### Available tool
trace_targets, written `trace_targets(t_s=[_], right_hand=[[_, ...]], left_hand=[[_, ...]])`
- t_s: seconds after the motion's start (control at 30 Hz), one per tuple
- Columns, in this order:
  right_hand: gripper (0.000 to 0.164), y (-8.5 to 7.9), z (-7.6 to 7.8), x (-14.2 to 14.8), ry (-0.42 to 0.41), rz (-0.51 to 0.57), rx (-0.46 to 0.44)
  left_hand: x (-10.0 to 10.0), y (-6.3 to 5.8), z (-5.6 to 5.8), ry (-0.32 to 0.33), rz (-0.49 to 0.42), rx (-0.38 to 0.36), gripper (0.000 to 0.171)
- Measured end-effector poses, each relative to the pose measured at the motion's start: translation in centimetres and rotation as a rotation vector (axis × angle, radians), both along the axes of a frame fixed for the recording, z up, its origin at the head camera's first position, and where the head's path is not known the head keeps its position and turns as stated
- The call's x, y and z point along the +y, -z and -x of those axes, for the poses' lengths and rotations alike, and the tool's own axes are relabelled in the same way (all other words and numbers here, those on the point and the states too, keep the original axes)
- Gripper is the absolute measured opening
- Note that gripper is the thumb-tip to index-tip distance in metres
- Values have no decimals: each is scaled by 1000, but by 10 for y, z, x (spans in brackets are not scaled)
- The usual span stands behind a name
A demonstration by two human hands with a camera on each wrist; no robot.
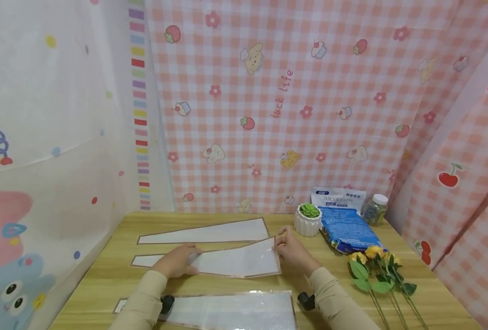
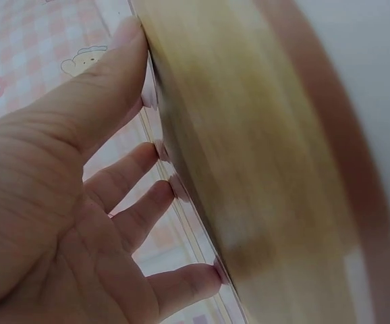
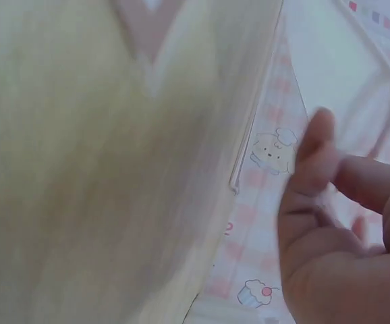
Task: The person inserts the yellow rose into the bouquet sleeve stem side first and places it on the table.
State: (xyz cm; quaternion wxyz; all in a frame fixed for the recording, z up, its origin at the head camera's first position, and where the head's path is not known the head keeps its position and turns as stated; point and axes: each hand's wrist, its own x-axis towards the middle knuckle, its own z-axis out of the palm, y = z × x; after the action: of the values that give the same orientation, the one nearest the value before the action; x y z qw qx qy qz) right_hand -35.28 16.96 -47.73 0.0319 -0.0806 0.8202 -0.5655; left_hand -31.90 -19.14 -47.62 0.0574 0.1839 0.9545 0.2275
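Observation:
Three long tapered white sheets with brown edging and a glossy surface lie across the wooden table. My right hand (image 1: 291, 250) pinches the far right corner of the middle sheet (image 1: 244, 263), whose wide end is raised off the wood. Thumb and fingertips of that hand come together at the sheet's corner in the right wrist view. Toward the sheet's narrow end, my left hand (image 1: 175, 262) rests on it with fingers spread. Its fingertips (image 2: 158, 192) press down at the surface in the left wrist view. Beyond lies the far sheet (image 1: 223, 231); the near sheet (image 1: 235, 311) is partly hidden under my left forearm.
At the back right stand a white pot with a green succulent (image 1: 307, 224), a blue-and-white bag (image 1: 347, 224) and a clear jar with a white lid (image 1: 375, 211). Yellow artificial roses (image 1: 375, 266) lie at the right. Patterned cloth (image 1: 227, 137) hangs behind the table.

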Motion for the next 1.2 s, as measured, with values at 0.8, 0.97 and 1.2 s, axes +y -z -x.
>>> trace_targets(t_s=[0.8, 0.97, 1.2], right_hand=[[28, -6, -5, -2, 2, 22, 12], [62, -9, -10, 4, -194, 49, -54], [82, -7, -11, 10, -337, 75, -131]], left_hand=[[-1, -1, -2, 25, -11, 27, 54], [-3, -3, 0, 30, 2, 12, 55], [7, -4, -2, 8, 24, 80, 62]])
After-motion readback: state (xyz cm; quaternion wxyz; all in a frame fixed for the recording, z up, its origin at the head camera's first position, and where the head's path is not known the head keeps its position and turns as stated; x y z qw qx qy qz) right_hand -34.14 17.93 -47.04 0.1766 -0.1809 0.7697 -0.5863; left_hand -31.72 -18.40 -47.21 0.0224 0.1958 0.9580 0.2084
